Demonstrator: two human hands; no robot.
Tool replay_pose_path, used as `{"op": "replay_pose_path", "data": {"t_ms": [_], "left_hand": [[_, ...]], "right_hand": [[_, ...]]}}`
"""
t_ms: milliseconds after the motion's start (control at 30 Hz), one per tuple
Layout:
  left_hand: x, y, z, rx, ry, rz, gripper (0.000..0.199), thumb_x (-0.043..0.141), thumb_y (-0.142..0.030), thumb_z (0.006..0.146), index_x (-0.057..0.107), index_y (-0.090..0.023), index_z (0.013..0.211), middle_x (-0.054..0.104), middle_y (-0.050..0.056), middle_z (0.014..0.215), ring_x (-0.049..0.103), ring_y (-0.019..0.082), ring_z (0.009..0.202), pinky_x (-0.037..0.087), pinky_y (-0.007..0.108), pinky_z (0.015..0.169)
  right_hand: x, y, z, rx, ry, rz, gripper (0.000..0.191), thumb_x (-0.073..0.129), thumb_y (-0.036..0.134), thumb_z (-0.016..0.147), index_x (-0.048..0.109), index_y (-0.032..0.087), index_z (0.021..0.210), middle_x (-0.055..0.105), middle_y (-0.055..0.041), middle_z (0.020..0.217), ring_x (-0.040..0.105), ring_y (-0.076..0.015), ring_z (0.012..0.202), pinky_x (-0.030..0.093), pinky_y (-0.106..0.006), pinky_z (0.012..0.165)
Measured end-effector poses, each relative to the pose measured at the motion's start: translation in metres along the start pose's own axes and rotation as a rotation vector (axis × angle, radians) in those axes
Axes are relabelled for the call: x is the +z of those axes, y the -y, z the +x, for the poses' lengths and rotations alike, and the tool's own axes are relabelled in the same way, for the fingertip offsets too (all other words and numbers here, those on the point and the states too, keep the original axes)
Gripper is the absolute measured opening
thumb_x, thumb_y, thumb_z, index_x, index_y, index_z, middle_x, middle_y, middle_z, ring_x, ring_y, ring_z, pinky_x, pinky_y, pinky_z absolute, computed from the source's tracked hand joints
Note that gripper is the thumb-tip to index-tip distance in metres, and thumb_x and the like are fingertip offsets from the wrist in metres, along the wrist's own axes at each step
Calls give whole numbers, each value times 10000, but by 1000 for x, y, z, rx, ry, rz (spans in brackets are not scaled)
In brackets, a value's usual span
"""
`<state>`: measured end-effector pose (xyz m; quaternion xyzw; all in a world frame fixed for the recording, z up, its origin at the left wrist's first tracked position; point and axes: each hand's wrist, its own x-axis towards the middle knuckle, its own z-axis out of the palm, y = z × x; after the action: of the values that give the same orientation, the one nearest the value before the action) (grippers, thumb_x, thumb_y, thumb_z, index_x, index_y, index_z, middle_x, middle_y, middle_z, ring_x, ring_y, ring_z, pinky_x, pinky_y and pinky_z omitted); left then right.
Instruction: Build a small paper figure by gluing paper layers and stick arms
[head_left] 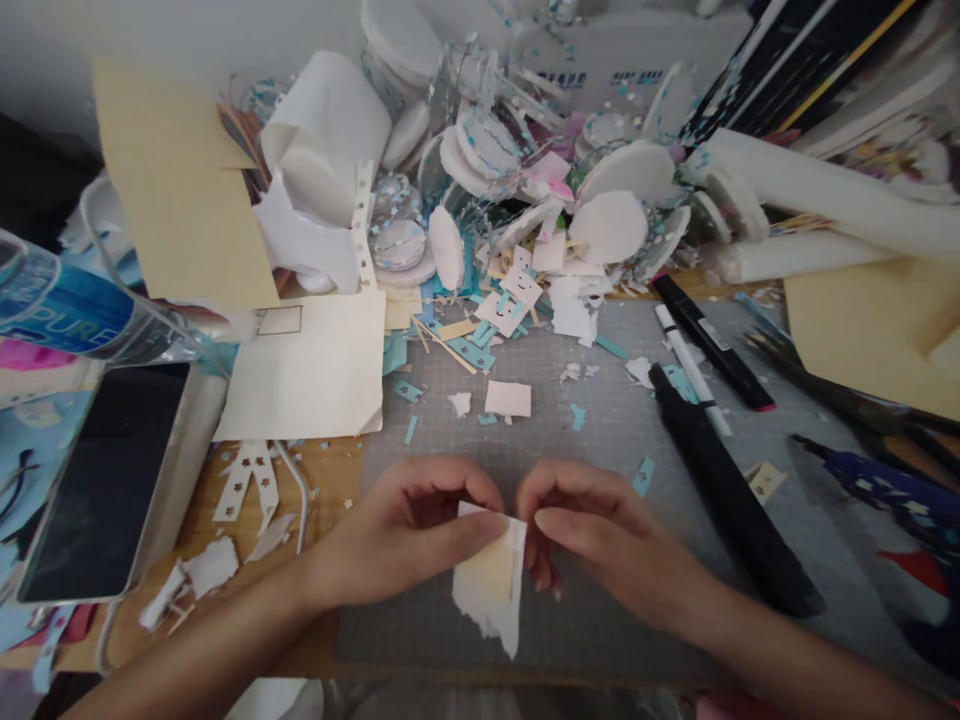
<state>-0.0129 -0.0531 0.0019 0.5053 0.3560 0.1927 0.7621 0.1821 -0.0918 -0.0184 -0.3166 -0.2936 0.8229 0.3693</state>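
Between my left thumb and fingers is a small piece of paper (487,585), white with a cream rectangle on it and a torn lower edge. My left hand (439,530) is closed on its upper part. Close by its right edge, my right hand (589,525) has its thumb and index finger curled near each other; whether they touch the paper or pinch anything I cannot make out. Beyond both hands a small pale pink paper rectangle (508,399) lies on the grey cutting mat (600,650). Paper cutouts with drawn smiling faces (517,290) lie farther back.
White foam discs (611,225) and blue tinsel pile up at the back. Pens, a black marker (712,345) and a long black tool (731,500) lie right. Left are a phone (105,480), a water bottle (82,305) and cream card (307,370). Paper scraps dot the mat.
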Motion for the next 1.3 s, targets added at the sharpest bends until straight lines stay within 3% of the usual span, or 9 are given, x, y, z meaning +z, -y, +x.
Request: {"op": "replay_pose_path", "data": {"t_ms": [200, 533, 833, 1100, 1300], "left_hand": [[-2, -1, -1, 91, 15, 2, 121, 648, -209, 844, 618, -140, 749, 617, 12, 696, 555, 114, 645, 456, 212, 610], [-4, 1, -1, 153, 52, 35, 134, 660, -214, 850, 643, -138, 741, 631, 22, 697, 573, 118, 643, 468, 216, 619], [-3, -1, -3, 188, 37, 96, 104, 638, -122, 822, 659, -131, 720, 622, 12, 689, 572, 106, 641, 454, 209, 618], [-1, 1, -2, 263, -20, 178, 120, 642, -117, 827, 664, -139, 711, 643, 21, 657, 563, 115, 614, 449, 218, 592], [-1, 1, -3, 231, -28, 206, 121, 627, -173, 873, 687, -137, 774, 667, 42, 713, 591, 128, 646, 470, 231, 611]], "right_hand": [[-1, -7, -1, 24, 97, 159, 65, 634, 212, 930, 646, 165, 886, 674, 26, 734, 642, -38, 639, 515, -127, 586], [4, -3, 0, 66, 124, 158, 147, 707, 268, 876, 609, 160, 864, 654, 33, 701, 620, -33, 604, 506, -125, 574], [5, -3, 0, 75, 107, 104, 232, 737, 327, 843, 582, 155, 841, 626, 30, 685, 596, -40, 588, 497, -135, 559], [6, -1, 0, 50, 66, 19, 248, 728, 335, 847, 550, 164, 829, 596, 42, 671, 555, -32, 565, 471, -133, 540], [8, 2, 2, 54, 5, -72, 284, 734, 365, 829, 529, 174, 787, 567, 48, 622, 507, -43, 527, 435, -155, 508]]}}
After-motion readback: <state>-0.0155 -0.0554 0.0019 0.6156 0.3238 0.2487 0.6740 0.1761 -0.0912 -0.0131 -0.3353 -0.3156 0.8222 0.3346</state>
